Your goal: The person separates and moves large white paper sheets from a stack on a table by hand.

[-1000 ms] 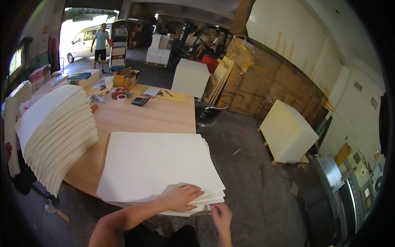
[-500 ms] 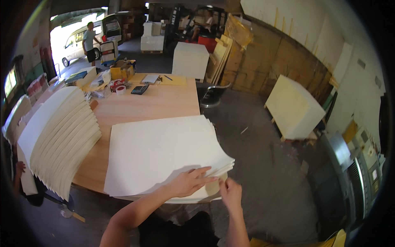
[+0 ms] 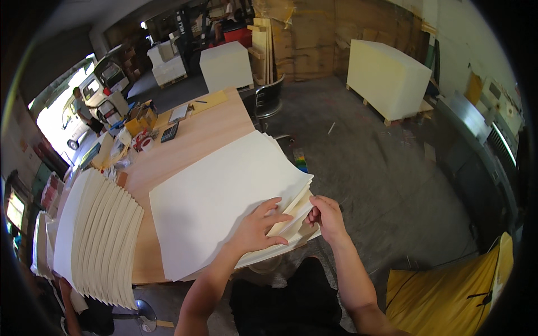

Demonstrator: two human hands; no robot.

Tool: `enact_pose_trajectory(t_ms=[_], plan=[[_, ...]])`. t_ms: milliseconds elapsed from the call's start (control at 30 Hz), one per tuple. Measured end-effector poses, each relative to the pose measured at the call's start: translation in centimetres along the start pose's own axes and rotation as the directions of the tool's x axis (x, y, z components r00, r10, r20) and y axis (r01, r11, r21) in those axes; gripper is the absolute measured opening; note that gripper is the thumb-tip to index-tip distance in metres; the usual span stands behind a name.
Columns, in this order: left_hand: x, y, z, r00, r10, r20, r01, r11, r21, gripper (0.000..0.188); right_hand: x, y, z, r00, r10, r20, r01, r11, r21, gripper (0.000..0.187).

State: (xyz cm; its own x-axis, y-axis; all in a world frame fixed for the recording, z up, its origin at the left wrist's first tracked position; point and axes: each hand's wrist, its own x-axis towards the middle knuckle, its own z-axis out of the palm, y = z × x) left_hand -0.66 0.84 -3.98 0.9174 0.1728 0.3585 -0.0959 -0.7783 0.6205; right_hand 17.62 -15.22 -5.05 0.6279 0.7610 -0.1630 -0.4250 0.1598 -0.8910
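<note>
A stack of large white paper sheets (image 3: 216,193) lies at the near end of the wooden table (image 3: 193,120), its right edge split into several curling layers. My left hand (image 3: 259,228) rests on the top sheet near that edge, fingers spread. Beside it, my right hand (image 3: 329,219) is closed, thumb and fingers pinching the edge of the paper sheets at the near right corner. How many sheets sit in that pinch I cannot tell. To the left stands a second pile of white sheets (image 3: 103,235), fanned into stepped, curved bundles.
A calculator (image 3: 170,132), tape roll (image 3: 147,144) and small boxes (image 3: 140,119) sit along the table's far left. Beyond the table are a chair (image 3: 269,101) and white pallet stacks (image 3: 386,78). Yellow cloth (image 3: 443,291) hangs at lower right. Another person's arm (image 3: 70,305) shows at lower left.
The view has turned to the right. My right hand has moved up along the split edge, lifting the layers apart. My left hand's fingers have spread wider.
</note>
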Motion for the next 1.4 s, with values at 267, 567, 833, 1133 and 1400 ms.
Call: enact_pose_trajectory(t_ms=[267,567,833,1133,1400], plan=[[0.4,-1.4,-0.1,0.998,0.016,0.058,-0.013,0.999,-0.045,0.05,0.2,0.6,-0.8,0.999,-0.012,0.038,0.012,1.0,-0.005,0.039],[0.6,-0.3,-0.2,0.995,0.081,0.056,-0.087,0.988,0.126,0.038,0.1,1.5,-0.6,0.989,-0.148,0.007,0.145,0.958,-0.249,0.04],[0.2,0.2,0.4,0.999,0.036,0.031,-0.039,0.995,0.09,0.046,0.0,1.3,-1.0,0.998,-0.018,0.065,0.015,0.999,0.046,0.037],[0.5,-0.3,0.0,0.999,0.001,0.054,-0.002,1.0,0.005,0.049,-0.5,1.1,-1.3,0.999,-0.029,0.038,0.03,0.999,-0.027,0.04],[0.4,-1.0,0.3,0.996,0.063,0.06,-0.071,0.988,0.138,0.041,0.0,1.0,-1.3,0.996,-0.007,0.085,0.007,1.0,-0.002,0.038]])
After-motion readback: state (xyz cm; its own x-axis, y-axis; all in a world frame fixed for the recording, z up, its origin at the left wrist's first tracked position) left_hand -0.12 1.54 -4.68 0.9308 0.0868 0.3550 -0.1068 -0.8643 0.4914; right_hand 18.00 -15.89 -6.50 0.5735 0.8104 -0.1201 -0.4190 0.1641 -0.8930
